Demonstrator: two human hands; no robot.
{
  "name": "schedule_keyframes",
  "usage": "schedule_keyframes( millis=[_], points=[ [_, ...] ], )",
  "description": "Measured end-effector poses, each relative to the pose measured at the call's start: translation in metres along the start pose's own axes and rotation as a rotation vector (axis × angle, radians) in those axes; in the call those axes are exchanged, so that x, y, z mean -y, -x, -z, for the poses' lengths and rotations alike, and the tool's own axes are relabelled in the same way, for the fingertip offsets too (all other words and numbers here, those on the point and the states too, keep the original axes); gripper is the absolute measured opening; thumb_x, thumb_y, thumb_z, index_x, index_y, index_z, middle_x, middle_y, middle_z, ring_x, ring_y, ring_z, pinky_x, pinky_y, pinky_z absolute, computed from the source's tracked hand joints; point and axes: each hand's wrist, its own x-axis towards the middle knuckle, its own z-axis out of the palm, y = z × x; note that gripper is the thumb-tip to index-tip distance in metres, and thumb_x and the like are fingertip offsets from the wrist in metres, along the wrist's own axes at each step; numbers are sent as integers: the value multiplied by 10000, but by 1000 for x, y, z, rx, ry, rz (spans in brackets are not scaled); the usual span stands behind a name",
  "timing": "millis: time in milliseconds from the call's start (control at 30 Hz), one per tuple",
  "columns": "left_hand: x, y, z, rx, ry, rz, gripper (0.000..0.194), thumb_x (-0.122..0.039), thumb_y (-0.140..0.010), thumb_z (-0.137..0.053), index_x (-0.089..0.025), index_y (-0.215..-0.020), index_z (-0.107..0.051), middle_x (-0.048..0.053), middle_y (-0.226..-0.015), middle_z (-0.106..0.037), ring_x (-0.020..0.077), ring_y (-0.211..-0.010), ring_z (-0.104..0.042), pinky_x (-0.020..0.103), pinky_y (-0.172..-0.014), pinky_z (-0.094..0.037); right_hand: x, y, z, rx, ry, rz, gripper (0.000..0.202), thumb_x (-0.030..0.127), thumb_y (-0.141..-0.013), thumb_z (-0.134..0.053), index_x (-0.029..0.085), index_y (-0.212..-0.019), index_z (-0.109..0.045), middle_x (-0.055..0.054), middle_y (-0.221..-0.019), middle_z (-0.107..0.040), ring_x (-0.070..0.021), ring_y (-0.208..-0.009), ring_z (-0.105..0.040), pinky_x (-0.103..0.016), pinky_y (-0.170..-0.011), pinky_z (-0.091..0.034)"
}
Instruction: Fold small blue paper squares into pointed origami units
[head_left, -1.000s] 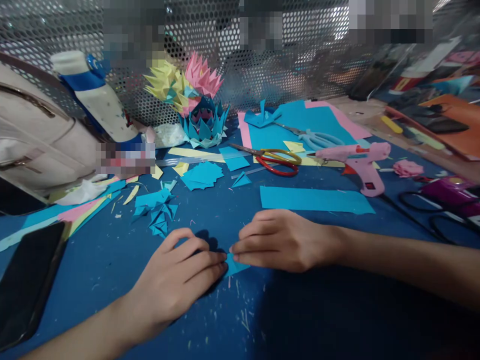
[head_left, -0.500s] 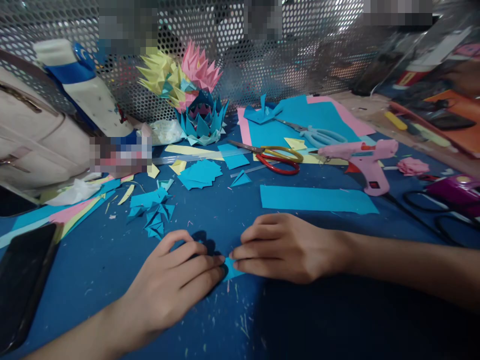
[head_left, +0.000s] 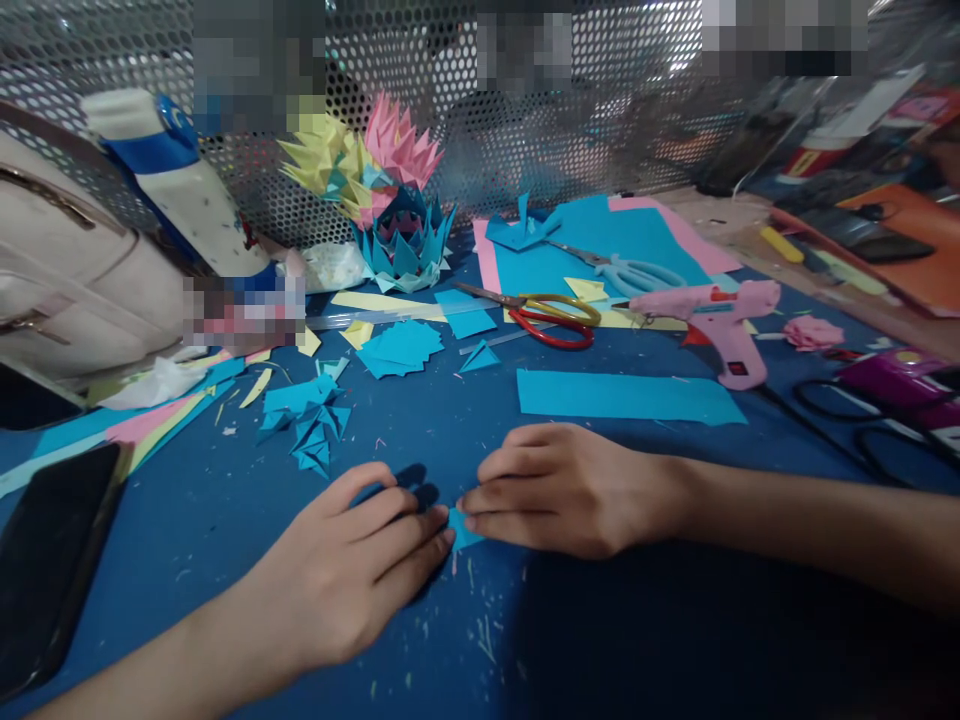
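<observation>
A small piece of blue paper [head_left: 466, 533] lies on the dark blue tabletop between my two hands, partly hidden by fingertips. My left hand [head_left: 352, 565] comes in from the lower left, its fingers bent and the tips pressing the paper's left edge. From the right, my right hand [head_left: 566, 490] pinches or presses the same piece with closed fingers. Folded blue paper pieces [head_left: 307, 410] lie beyond my left hand, close to a stack of blue paper squares [head_left: 400, 348]. Beyond my right hand rests a blue paper strip [head_left: 630, 397].
Scissors with red and yellow handles [head_left: 547, 312] and a pink glue gun [head_left: 724, 315] lie farther back. Paper flowers [head_left: 401, 245] stand by the perforated metal screen [head_left: 615, 120]. At left are a phone [head_left: 56, 560], a bottle [head_left: 180, 190] and a pale bag [head_left: 75, 270].
Both hands stay on the small blue paper with barely any movement; the right hand's fingers have shifted slightly left. The whole view has moved a little.
</observation>
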Motion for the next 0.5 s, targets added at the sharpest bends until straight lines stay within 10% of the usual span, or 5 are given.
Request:
schedule_keyframes(
  millis=[500],
  points=[
    [-32,5,7,90,-244,77,457,-101,-1030,-243,-105,-1051,-700,122,-1021,-753,229,-828,-640,417,-953,-333,13,-7,-7,-10,28,-102,361,439,-1031,-453,185,-1233,-610,-46,-1150,-666,-193,-1103,-561,-360,-863,-420]
  ],
)
